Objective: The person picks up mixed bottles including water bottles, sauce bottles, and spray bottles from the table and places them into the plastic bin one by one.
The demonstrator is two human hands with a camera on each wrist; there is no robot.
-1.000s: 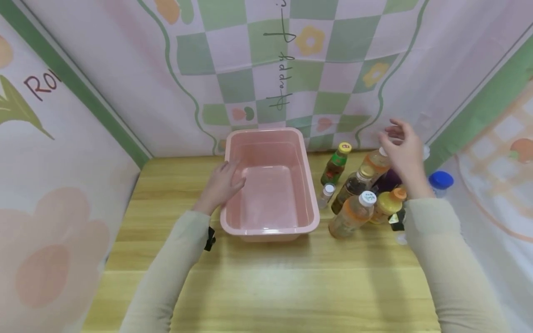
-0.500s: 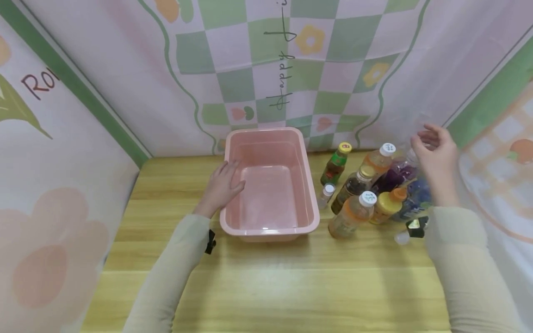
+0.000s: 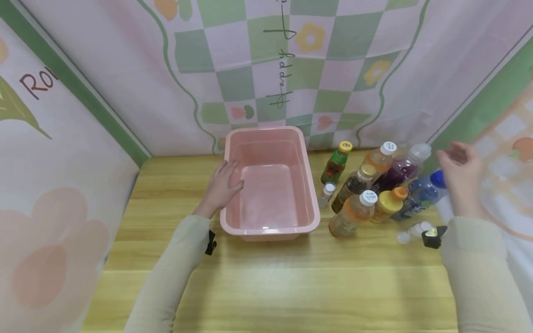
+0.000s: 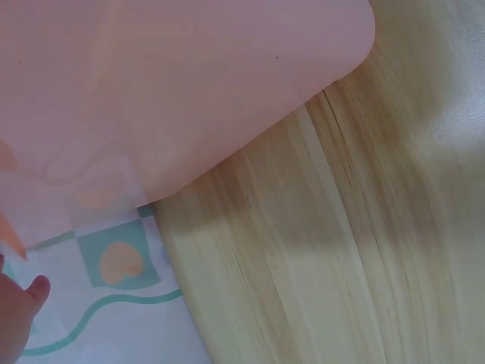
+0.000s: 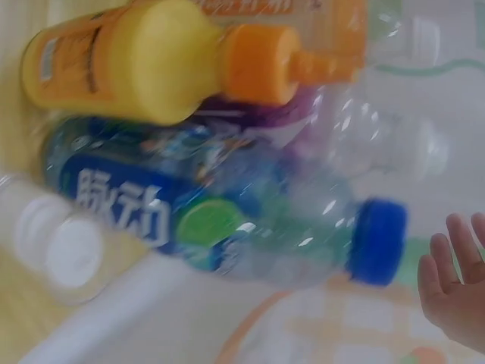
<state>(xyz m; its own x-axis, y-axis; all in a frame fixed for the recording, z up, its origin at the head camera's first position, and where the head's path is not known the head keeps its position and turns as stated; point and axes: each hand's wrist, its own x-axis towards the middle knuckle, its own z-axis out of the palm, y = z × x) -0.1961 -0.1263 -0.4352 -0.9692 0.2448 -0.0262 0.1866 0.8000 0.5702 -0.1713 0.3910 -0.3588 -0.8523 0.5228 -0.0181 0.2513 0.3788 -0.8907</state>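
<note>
Nearest, two pale sleeves reach over the table (image 3: 266, 286). The left hand (image 3: 219, 187) rests flat on the left rim of the pink tub (image 3: 270, 222), fingers straight and slightly apart, holding nothing. To the tub's right stands a cluster of bottles — an orange one (image 3: 351, 213), a yellow one (image 3: 387, 204), a small white-capped one (image 3: 326, 194), a dark one (image 3: 354, 186), a green one (image 3: 335, 164) further back. The right hand (image 3: 462, 178) hovers just right of the blue bottle (image 3: 420, 194) at the cluster's right edge, fingers loose and spread, not touching it. Behind hangs a checked cloth (image 3: 291, 69).
</note>
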